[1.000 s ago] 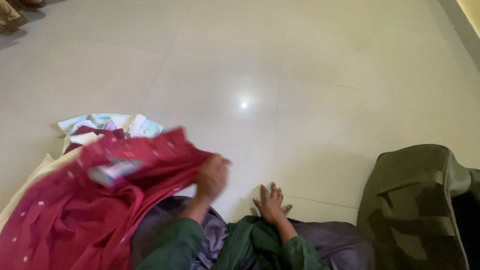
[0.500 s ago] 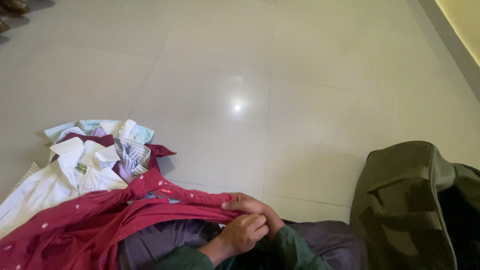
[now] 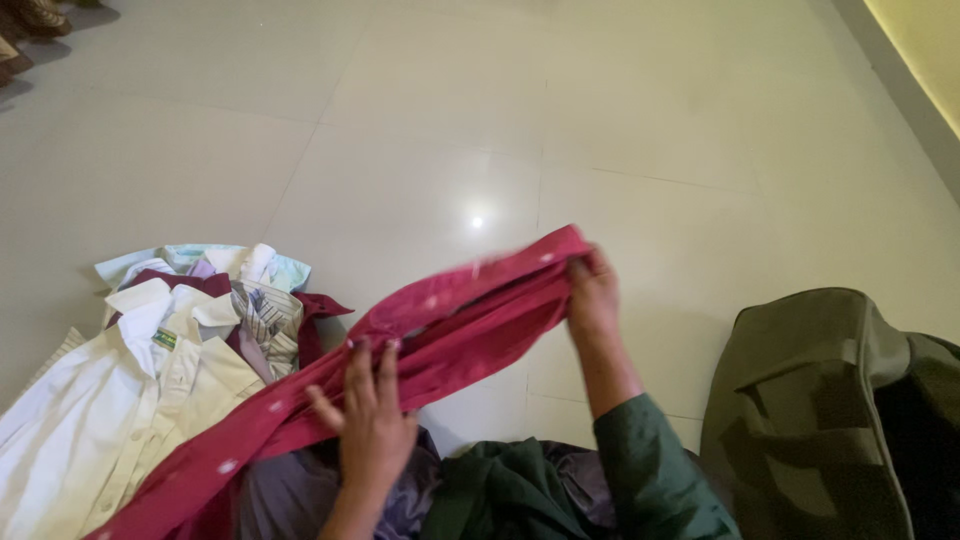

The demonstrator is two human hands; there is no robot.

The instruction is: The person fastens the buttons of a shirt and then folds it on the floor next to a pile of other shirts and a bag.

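Note:
A dark red shirt with small white dots [image 3: 450, 320] stretches in a bunched band from lower left up to the middle of the view. My right hand [image 3: 592, 295] grips its upper end, raised above the floor. My left hand [image 3: 372, 410] is lower, fingers spread, palm against the band of cloth near my lap. Both sleeves are dark green. The shirt's lower end trails off the bottom left edge.
A pile of folded shirts [image 3: 190, 330], white, pale blue, striped and maroon, lies on the pale tiled floor [image 3: 450, 130] at left. An olive green bag [image 3: 830, 400] stands open at right. A yellow wall base [image 3: 920, 60] runs along the top right.
My hands have parted: the right lifted the red shirt's end up and to the right, the left slid down along it. The shirt now hangs stretched instead of lying bunched on my lap.

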